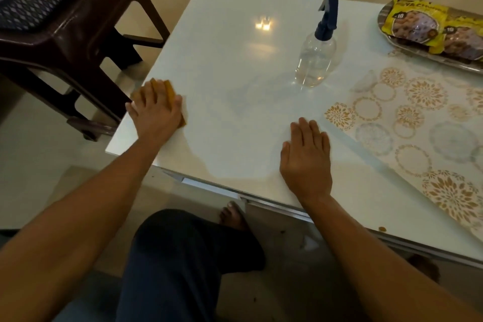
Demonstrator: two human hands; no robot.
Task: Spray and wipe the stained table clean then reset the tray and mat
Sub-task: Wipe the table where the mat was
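Note:
My left hand (154,110) presses flat on a yellow cloth (170,89) at the left edge of the glossy white table (230,60). A faint wet smear shows on the table between the cloth and the bottle. My right hand (307,157) lies flat and empty on the table near its front edge. A clear spray bottle (317,60) with a dark blue trigger head stands upright behind my right hand. The patterned mat (407,123) lies skewed at the right. A metal tray (418,52) carrying yellow snack packets (413,25) sits at the far right corner.
A dark brown plastic chair (65,21) stands close to the table's left side. A small brown crumb (382,229) lies on the front edge by the mat. My legs and a foot (232,217) are below the table front.

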